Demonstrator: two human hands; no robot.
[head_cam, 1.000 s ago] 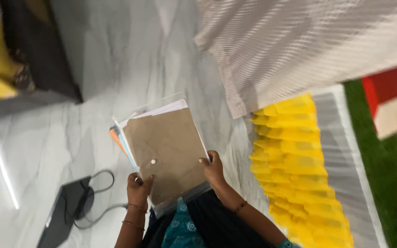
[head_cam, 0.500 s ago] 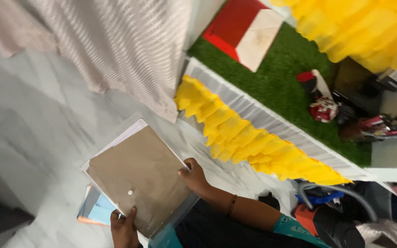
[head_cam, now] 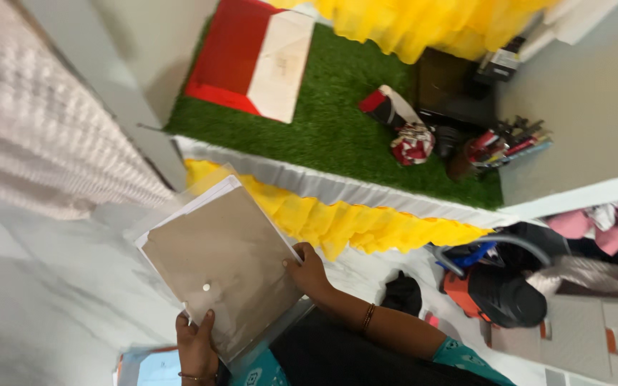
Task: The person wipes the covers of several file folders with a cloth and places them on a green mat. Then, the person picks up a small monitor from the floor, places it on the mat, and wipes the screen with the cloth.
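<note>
Both hands gripping brown envelope: left hand pinching bottom edge, right hand clamping side edge. Flap remaining buttoned, papers staying inside.

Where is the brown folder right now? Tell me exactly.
In the head view, the brown folder sits lower left of centre, gripped by the left hand and right hand, beside the yellow frill.
</note>
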